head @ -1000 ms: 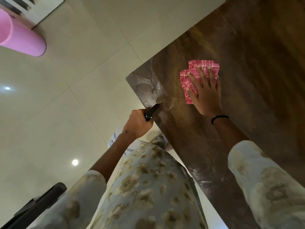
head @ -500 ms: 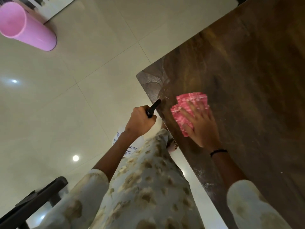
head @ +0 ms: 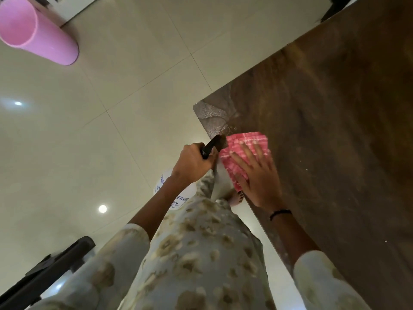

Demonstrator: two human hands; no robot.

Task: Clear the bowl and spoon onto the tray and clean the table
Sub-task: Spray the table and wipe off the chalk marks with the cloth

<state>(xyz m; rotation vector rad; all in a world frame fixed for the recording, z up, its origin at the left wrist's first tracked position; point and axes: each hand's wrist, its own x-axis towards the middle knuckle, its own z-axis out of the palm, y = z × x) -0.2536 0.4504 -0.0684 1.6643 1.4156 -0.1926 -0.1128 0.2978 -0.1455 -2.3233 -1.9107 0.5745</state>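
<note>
**A:** What could go wrong from where things stand?

**B:** The pink checked cloth (head: 243,153) sits right at the near edge of the wooden table (head: 335,130), close to its corner, and part of it overhangs. The right hand (head: 257,177) lies flat on it, fingers spread, pressing down. If that hand sweeps any further toward the body, I judge the cloth could slide off the edge, and any crumbs would drop to the tiled floor (head: 111,108) rather than be gathered.

**A:** And the other hand?

**B:** The left hand (head: 192,164) is curled tight around the black trigger head of a white spray bottle (head: 174,193), held off the table beside the edge. The nozzle points at the cloth and the right hand, so a squeeze now would likely wet the fingers more than the wood. The bottle also hangs over the floor; a loosened grasp would drop it.

**A:** Where are the bowl, spoon and tray?

**B:** None of them is in view, so I can't tell whether they are cleared.

**A:** Count what is there.

**B:** One cloth, one spray bottle, one table, two hands. A few pale specks (head: 306,170) lie on the wood to the right of the cloth. One pink cylinder (head: 38,32) stands on the floor, well apart.
</note>
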